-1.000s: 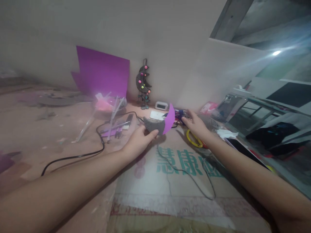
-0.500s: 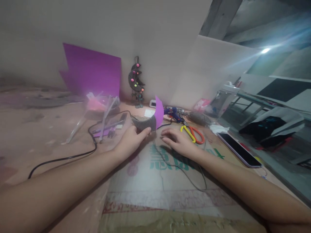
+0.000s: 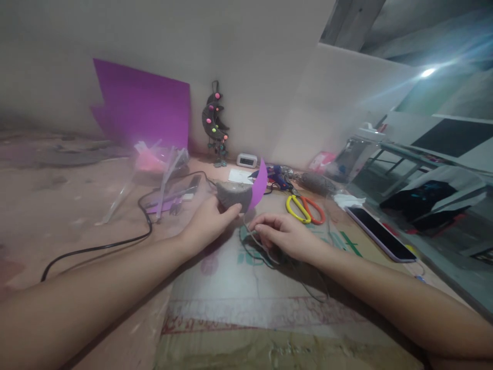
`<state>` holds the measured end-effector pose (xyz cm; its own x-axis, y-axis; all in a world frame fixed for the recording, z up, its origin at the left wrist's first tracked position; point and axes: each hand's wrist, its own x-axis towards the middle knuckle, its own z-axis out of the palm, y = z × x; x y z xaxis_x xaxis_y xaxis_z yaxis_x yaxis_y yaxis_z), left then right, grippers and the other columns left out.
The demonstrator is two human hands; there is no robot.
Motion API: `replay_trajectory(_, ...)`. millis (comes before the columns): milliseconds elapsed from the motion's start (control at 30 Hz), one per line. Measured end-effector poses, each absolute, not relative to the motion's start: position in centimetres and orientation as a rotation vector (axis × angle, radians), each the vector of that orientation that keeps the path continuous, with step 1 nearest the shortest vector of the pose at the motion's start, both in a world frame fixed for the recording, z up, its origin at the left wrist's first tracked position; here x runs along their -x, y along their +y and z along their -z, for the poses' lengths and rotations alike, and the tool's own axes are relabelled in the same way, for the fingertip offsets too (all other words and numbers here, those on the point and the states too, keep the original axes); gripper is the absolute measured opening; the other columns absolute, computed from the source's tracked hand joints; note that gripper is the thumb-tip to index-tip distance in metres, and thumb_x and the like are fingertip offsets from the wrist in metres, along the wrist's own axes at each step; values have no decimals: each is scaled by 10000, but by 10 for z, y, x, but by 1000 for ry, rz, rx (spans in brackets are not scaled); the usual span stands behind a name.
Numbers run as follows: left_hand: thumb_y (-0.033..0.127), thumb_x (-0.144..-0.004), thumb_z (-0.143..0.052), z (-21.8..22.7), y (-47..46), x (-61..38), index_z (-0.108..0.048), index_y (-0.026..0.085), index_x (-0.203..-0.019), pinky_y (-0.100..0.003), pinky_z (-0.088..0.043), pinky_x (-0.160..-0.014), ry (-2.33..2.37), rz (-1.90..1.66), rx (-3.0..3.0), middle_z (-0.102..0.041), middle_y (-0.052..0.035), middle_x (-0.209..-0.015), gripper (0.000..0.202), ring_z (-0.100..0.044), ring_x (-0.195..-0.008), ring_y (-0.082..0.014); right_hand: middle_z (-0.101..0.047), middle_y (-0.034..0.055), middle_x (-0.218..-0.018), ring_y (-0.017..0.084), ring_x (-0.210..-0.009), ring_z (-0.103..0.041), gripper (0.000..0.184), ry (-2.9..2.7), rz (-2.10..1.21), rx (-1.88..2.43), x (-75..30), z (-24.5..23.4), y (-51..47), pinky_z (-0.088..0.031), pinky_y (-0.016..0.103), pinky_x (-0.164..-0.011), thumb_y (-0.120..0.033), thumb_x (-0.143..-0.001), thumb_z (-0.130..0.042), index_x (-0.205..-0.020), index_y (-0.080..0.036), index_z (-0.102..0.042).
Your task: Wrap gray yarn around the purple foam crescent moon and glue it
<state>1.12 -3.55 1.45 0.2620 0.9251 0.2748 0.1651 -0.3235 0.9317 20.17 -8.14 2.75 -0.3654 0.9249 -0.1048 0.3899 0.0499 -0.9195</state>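
My left hand (image 3: 215,218) is closed on a crescent shape (image 3: 235,194), its near part wrapped in grey yarn and its far tip still bare purple (image 3: 260,186). A strand of grey yarn (image 3: 249,228) runs down from the wrapped part to my right hand (image 3: 283,234), whose thumb and fingers pinch it just right of the crescent. Loose loops of the yarn trail below that hand over the printed cardboard (image 3: 231,288).
Scissors (image 3: 298,208) with yellow and orange handles lie beyond my right hand, near a blue glue gun (image 3: 279,177). A phone (image 3: 379,234) lies at right. A decorated crescent ornament (image 3: 214,121) and purple sheets (image 3: 150,103) stand against the wall. A black cord (image 3: 103,246) crosses the left side.
My right hand has closed on the yarn and moved slightly down. The crescent has turned and shifted a little right in my left hand.
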Motion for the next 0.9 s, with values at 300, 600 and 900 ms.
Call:
replay_trajectory(300, 353, -817, -586, -7, -31, -11, -637, 154, -836, -264, -486, -594, 1016, -1116, -1686, -670, -26, -670, 207, -622, -663, -182, -659, 33, -1030, 34, -495, -485, 290, -1741, -1374, 1212, -203, -21, -80, -380, 169, -412, -370, -822, -646, -827, -214, -401)
replay_trajectory(600, 394, -832, -570, -9, -32, -11, -608, 163, -795, -240, -449, -550, 992, -1112, -1687, -650, -21, -689, 237, -594, -644, -166, -591, -84, -588, 32, -362, -381, 381, -1644, -1639, 1158, -202, -26, -79, -283, 150, -357, -402, -766, -696, -900, -221, -389)
replay_trajectory(900, 394, -844, -564, -12, -34, -11, -638, 162, -846, -251, -466, -584, 979, -1100, -1670, -681, -29, -744, 243, -615, -684, -176, -616, -17, -920, 28, -399, -476, 381, -1536, -1349, 1197, -200, -20, -77, -417, 194, -362, -366, -768, -697, -1005, -227, -433)
